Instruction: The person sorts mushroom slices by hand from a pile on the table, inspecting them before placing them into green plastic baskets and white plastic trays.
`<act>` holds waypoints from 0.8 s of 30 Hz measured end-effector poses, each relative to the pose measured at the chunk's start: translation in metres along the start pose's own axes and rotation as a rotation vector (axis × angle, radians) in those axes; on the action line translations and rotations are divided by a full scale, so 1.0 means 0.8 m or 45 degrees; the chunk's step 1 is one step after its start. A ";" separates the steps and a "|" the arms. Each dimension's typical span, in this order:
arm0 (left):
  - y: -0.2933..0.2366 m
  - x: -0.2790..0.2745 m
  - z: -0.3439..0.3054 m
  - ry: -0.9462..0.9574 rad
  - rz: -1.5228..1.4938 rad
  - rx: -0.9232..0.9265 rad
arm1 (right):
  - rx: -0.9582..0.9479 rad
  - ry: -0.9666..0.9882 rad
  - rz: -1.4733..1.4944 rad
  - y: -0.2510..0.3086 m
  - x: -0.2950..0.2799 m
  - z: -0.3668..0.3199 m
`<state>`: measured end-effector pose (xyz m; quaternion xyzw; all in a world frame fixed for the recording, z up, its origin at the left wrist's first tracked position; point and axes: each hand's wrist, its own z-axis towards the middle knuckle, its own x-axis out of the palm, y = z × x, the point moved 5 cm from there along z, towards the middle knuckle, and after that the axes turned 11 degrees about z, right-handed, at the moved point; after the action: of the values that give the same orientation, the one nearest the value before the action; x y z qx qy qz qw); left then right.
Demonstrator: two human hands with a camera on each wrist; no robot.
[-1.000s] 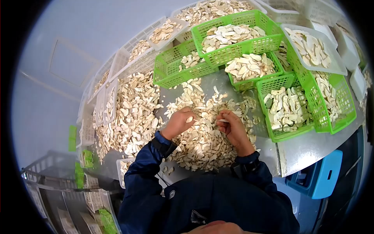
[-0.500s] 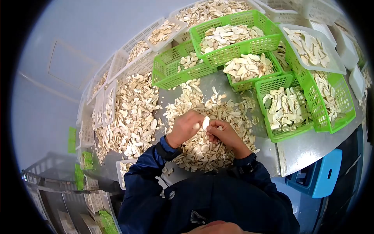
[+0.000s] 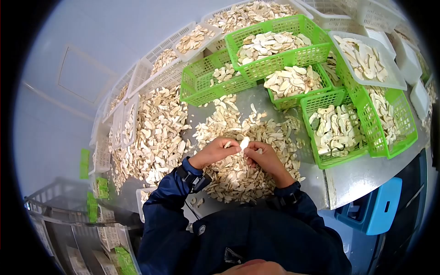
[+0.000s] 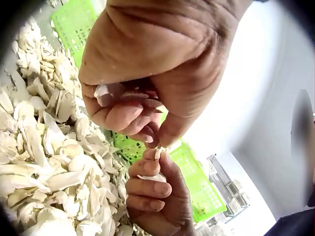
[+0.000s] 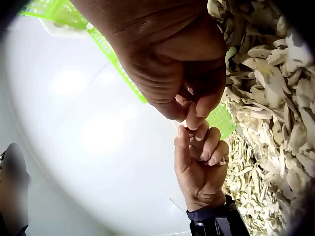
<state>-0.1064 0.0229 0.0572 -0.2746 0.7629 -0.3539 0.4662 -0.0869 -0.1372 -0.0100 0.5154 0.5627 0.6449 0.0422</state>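
Over a heap of pale dried mushroom slices (image 3: 238, 181), my two hands meet in the head view. One white mushroom slice (image 3: 244, 142) stands up between their fingertips. My left hand (image 3: 214, 152) pinches it with thumb and forefinger; another slice (image 4: 109, 93) is tucked in that hand's curled fingers. From the other side, my right hand (image 3: 266, 159) pinches the same slice. A further slice (image 4: 152, 178) lies across the right hand's curled fingers in the left wrist view.
A second heap of slices (image 3: 158, 133) spreads at the left. Green baskets (image 3: 325, 162) with slices stand behind and to the right, with a white tray (image 3: 398, 82) above them. White baskets (image 3: 133, 85) line the far left edge. A blue stool (image 3: 385, 206) stands at lower right.
A second ago my hands were apart. They came together over the heap, a slice now upright between them. Since half a second ago, my left hand has turned and dropped slightly.
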 end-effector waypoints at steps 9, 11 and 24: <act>0.011 -0.003 -0.003 0.301 -0.227 -0.218 | 0.021 -0.006 0.035 0.003 0.001 0.000; 0.005 -0.033 -0.003 0.275 -0.055 -0.316 | 0.030 -0.034 0.066 0.003 0.000 -0.001; 0.082 -0.133 0.073 -0.712 1.068 0.417 | 0.213 -0.127 0.411 0.002 -0.007 -0.005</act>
<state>-0.0154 0.1253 0.0414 0.0466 0.5886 -0.1648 0.7901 -0.0863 -0.1441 -0.0118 0.6319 0.5217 0.5681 -0.0769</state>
